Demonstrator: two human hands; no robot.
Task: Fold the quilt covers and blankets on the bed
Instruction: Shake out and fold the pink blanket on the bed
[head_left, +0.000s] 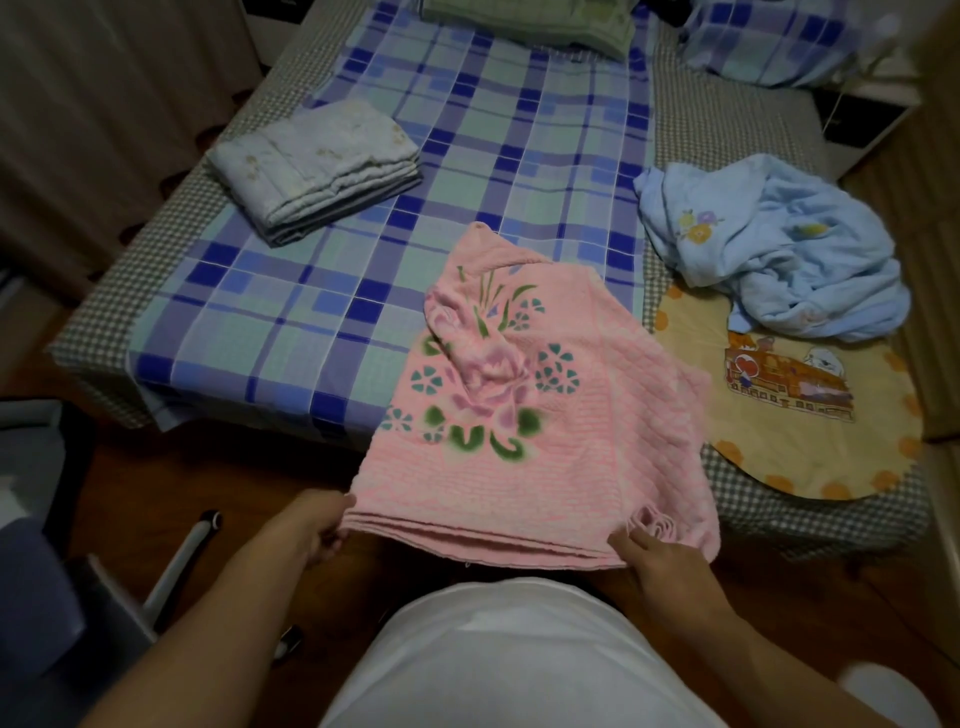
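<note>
A pink blanket (561, 447) with a green and purple flower print hangs folded in several layers over the near edge of the bed, its far part rumpled. My left hand (322, 525) pinches the blanket's near left corner. My right hand (660, 566) grips the near right edge beside a small bunched fringe. A crumpled light blue blanket (779, 249) lies on the bed's right side. A pale floral quilt cover (322, 161) sits neatly folded at the left. A green folded blanket (530, 21) lies at the far end.
The bed carries a blue plaid sheet (467, 156) over a grey checked mattress cover (93, 343). A yellow cartoon-print mat (810, 431) lies under the blue blanket. A plaid pillow (769, 41) sits far right. A chair (52, 545) stands at my left on the wooden floor.
</note>
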